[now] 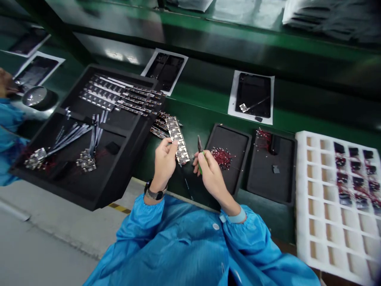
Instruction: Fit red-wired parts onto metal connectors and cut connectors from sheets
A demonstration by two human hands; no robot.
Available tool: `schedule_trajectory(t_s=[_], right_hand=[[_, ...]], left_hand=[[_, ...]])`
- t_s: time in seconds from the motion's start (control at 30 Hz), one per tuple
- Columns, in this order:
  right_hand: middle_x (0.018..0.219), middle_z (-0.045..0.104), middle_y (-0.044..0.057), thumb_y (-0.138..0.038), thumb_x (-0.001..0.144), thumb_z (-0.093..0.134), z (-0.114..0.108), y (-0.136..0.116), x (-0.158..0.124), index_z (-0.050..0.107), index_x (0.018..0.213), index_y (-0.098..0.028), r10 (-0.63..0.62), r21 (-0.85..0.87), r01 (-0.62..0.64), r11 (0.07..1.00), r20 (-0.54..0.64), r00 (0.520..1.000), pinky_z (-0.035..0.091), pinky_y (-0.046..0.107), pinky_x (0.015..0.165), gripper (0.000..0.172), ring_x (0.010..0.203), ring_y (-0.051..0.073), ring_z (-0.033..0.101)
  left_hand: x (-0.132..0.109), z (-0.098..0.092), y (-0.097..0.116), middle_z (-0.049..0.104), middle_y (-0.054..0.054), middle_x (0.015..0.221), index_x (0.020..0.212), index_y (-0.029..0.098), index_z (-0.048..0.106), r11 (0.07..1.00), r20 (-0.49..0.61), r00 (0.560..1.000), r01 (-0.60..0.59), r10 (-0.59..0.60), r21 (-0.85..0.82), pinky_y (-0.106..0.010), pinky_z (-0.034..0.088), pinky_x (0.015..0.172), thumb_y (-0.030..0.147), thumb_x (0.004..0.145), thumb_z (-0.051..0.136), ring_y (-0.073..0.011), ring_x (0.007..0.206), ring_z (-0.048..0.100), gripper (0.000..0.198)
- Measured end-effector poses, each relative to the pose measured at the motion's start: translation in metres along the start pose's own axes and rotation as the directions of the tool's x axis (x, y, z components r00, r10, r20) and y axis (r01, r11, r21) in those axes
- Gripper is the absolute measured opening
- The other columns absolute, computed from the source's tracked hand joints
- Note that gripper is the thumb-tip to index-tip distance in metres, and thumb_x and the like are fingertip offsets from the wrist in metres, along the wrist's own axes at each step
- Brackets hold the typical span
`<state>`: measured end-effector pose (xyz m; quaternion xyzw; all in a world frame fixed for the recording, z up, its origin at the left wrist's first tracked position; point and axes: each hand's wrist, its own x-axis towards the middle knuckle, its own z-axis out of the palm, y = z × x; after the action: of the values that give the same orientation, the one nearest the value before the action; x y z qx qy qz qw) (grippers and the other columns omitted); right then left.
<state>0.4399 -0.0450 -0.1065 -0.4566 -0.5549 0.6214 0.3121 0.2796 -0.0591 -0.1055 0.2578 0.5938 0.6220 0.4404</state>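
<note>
My left hand [166, 159] is closed on a long strip of small circuit boards [178, 139], thumb on top, and the strip slants away from me. To its right, my right hand [210, 169] grips a pair of pliers or cutters with green handles [200, 161]. The dark tip points up and away, apart from the strip. Beyond my left hand, more board strips [160, 125] lie beside the large black tray. A black tray [212, 139] with a heap of small red-wired parts [222, 158] is just right of my right hand.
A large black tray [104, 174] at left holds ribbon cables and boards. Tablet-like panels [251, 93] lie on white sheets at the back. A second black tray [270, 186] and a white foam tray [303, 238] stand at right. Another person's blue sleeve [10, 147] shows at far left.
</note>
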Motion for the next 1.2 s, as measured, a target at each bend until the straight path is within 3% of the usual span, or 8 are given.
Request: schedule_trajectory(t_s=[0.23, 0.53, 0.97, 1.2], right_hand=[[0.089, 0.063, 0.002, -0.053, 0.113, 0.034, -0.002, 0.004, -0.022, 0.058, 0.108, -0.024, 0.036, -0.238, -0.003, 0.971, 0.132, 0.991, 0.046, 0.029, 0.068, 0.038, 0.079, 0.018, 0.062], [0.088, 0.062, 0.002, -0.048, 0.114, 0.033, -0.004, -0.006, -0.023, 0.056, 0.101, -0.025, 0.022, -0.274, 0.007, 0.962, 0.102, 0.995, 0.043, 0.031, 0.073, 0.035, 0.077, 0.018, 0.061], [0.083, 0.060, 0.001, -0.045, 0.114, 0.034, -0.002, -0.008, -0.021, 0.053, 0.096, -0.025, 0.048, -0.347, 0.007, 0.938, 0.151, 0.987, 0.040, 0.031, 0.072, 0.032, 0.078, 0.020, 0.061], [0.086, 0.062, 0.002, -0.044, 0.114, 0.032, 0.000, -0.004, -0.021, 0.056, 0.101, -0.025, 0.027, -0.309, 0.012, 0.951, 0.121, 0.992, 0.043, 0.031, 0.072, 0.033, 0.075, 0.019, 0.062]], left_hand=[[0.009, 0.009, 0.000, 0.061, 0.006, 0.063, 0.103, 0.021, 0.059, 0.989, -0.109, 0.986, -0.116, 0.127, 0.096, -0.019, 0.039, 0.035, 0.051, 0.102, 0.062, -0.0092, 0.038, 0.052, 0.030], [0.000, 0.023, -0.004, 0.060, 0.006, 0.061, 0.105, 0.022, 0.061, 0.984, -0.147, 0.980, -0.110, 0.131, 0.141, -0.019, 0.039, 0.034, 0.052, 0.102, 0.061, -0.0090, 0.038, 0.050, 0.031], [0.002, 0.019, -0.003, 0.062, 0.006, 0.063, 0.106, 0.021, 0.061, 0.983, -0.179, 0.972, -0.127, 0.150, 0.134, -0.019, 0.039, 0.034, 0.052, 0.102, 0.062, -0.0085, 0.038, 0.051, 0.031], [0.000, 0.022, -0.007, 0.061, 0.005, 0.063, 0.105, 0.022, 0.060, 0.985, -0.172, 0.976, -0.110, 0.132, 0.133, -0.019, 0.039, 0.034, 0.051, 0.102, 0.060, -0.0092, 0.040, 0.052, 0.030]])
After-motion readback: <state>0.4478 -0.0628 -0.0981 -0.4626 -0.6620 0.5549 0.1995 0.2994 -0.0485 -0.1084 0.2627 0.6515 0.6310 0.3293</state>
